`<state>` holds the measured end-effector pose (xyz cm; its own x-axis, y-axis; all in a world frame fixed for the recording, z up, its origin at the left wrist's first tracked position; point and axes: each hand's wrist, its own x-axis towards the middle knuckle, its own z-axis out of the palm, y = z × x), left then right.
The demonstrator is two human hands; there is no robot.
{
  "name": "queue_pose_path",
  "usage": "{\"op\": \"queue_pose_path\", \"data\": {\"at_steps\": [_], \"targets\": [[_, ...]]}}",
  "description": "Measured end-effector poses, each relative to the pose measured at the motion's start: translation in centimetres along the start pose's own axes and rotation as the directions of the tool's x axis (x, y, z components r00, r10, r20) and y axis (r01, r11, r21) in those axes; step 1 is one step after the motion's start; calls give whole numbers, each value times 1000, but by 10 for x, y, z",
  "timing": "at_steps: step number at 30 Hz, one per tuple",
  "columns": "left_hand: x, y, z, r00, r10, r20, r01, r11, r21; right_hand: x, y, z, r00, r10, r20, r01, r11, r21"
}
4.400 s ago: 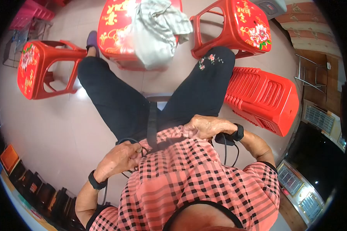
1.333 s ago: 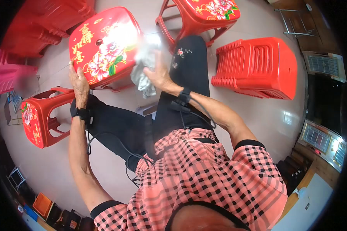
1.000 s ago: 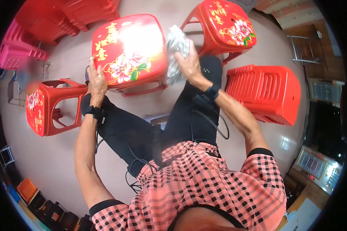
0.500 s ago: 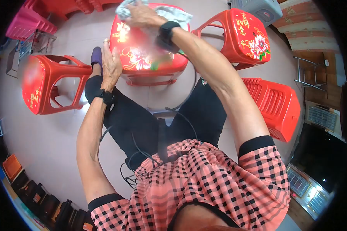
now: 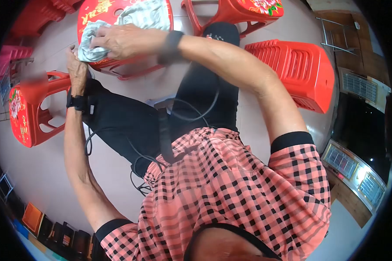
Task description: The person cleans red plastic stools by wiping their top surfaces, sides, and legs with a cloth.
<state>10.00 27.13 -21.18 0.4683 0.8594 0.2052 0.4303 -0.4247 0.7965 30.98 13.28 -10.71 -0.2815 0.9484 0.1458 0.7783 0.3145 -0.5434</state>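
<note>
At the outer side of the left hand (image 5: 77, 73) stands the left stool (image 5: 21, 116), without cloth on it. The left hand is partly open, its fingers raised beside the near corner of the middle stool (image 5: 101, 9); I see nothing held, and whether it touches the rim I cannot tell. The cloth (image 5: 88, 47) is bunched just beside these fingers, under the bent, partly closed fingers of the right hand (image 5: 125, 41), which grip it; its looser part spreads on the stool top beyond this hand. How much of the top it has already passed over is not visible. Farther right of the right hand are the right stool (image 5: 253, 9) and a stack (image 5: 314, 71), neither touched by the hands.
</note>
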Motion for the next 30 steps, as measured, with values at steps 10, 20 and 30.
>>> {"op": "queue_pose_path", "data": {"at_steps": [10, 20, 30], "targets": [[-11, 71, -79, 906, -64, 418, 50, 998, 45, -78, 67, -42, 976, -53, -211, 21, 988, -153], [-123, 228, -119, 775, 40, 631, 13, 997, -79, -123, -30, -56, 984, -108, -141, 76, 974, -214], [-269, 240, -123, 544, -134, 828, 433, 890, -141, -190, -102, -25, 720, -171, 673, -389, 704, 594]]}}
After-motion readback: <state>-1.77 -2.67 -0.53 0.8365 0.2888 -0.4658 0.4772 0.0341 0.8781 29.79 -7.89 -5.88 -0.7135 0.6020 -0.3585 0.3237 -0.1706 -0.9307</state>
